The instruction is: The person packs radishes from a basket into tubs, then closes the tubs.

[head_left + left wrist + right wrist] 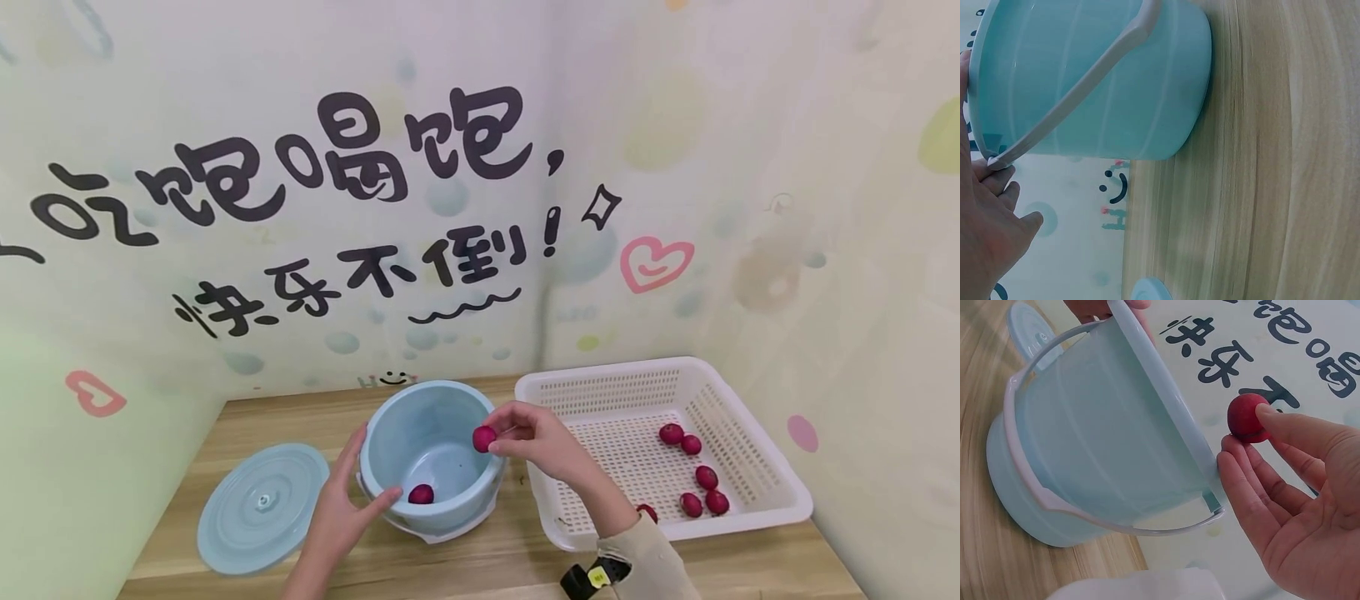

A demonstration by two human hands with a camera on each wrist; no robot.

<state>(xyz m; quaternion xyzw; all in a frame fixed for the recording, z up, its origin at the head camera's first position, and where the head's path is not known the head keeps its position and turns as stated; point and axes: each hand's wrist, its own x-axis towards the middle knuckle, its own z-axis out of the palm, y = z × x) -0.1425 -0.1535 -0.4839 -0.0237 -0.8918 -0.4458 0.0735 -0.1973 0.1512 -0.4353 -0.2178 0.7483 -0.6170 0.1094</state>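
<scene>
A wooden table stands in a corner, against a wall printed with big black characters. On it, to the right, sits a white basket with a slotted floor — several red fruits lie loose in its right half, one partly hidden behind the right wrist. Just beside the basket stands a pale blue bucket, its grey handle folded down along the side. A round blue lid lies flat on the table, apart from the bucket on its left. The left hand rests against the bucket's near rim, fingers straight and relaxed. The right hand pinches one red fruit between thumb and fingertips — right over the bucket's rim. Another fruit already lies on the bucket's floor.
</scene>
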